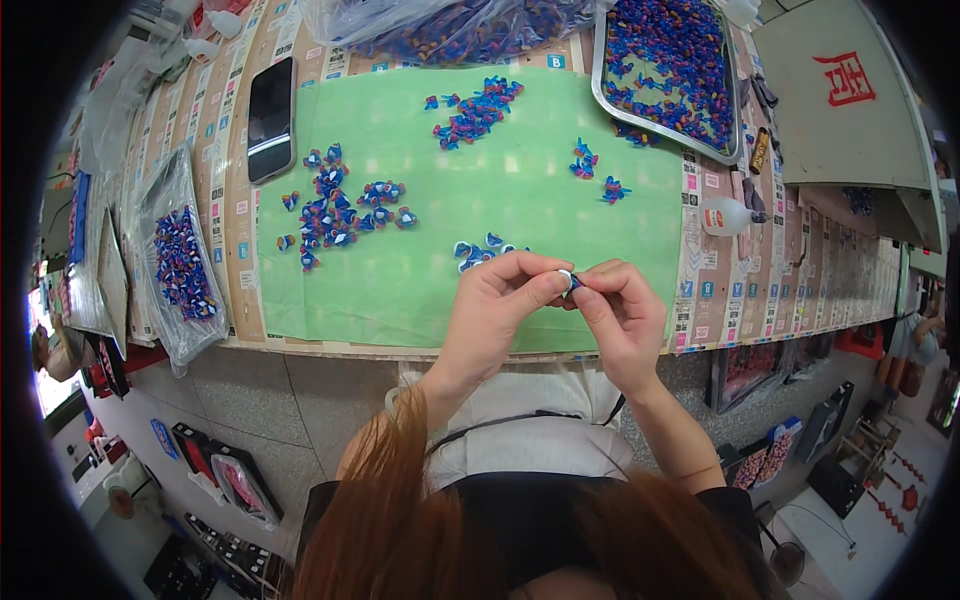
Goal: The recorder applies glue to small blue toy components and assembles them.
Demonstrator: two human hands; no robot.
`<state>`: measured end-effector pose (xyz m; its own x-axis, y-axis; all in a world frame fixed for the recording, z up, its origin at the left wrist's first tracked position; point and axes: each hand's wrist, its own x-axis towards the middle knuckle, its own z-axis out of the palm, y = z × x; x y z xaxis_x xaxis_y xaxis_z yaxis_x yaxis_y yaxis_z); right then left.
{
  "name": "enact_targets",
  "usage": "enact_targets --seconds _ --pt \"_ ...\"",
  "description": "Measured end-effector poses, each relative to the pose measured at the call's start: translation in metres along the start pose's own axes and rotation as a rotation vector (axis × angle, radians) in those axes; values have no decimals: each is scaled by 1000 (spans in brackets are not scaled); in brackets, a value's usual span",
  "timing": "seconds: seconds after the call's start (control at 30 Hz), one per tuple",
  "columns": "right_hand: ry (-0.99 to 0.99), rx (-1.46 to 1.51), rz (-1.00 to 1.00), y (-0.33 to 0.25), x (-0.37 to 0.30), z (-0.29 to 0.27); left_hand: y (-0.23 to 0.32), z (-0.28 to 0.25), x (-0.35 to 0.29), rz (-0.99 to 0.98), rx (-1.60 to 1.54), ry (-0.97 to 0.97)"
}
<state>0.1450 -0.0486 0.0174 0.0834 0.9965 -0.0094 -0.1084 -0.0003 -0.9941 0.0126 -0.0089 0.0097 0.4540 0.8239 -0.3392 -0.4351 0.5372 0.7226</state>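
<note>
My left hand (497, 305) and my right hand (627, 318) meet above the near edge of a green mat (540, 200). Between their thumbs and fingertips is a small white-and-blue plastic piece (568, 282), mostly hidden by the fingers. Just beyond my left hand lie several blue-and-white pieces (470, 253), partly covered by it. To the left on the mat spreads a larger cluster of small blue, white and orange pieces (330, 215). Farther back sits a heap of blue and purple pieces (478, 112), with two small groups, one a blue cluster (614, 190), toward the right.
At the back right a metal tray (668, 132) holds many small coloured pieces, beside a big clear bag (470, 35) of them. A phone (272, 120) lies left of the mat, near a plastic bag of pieces (185, 265). A white bottle (727, 216) is at right.
</note>
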Motion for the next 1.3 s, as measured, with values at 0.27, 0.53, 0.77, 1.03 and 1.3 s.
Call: enact_targets --seconds 0.27,0.53,0.77,1.03,1.3 --pt "-4 -2 -17 1 1 1 2 0 0 -15 -17 5" --pt "67 18 -2 -1 0 2 0 0 1 -22 -21 -6" --pt "165 -408 -241 -1 -5 -17 1 -2 2 -99 -188 -50" --pt "922 -700 -296 23 21 -116 15 -5 4 -68 -233 -33" --pt "696 -221 -88 34 34 -131 7 -15 8 -171 -435 -26"
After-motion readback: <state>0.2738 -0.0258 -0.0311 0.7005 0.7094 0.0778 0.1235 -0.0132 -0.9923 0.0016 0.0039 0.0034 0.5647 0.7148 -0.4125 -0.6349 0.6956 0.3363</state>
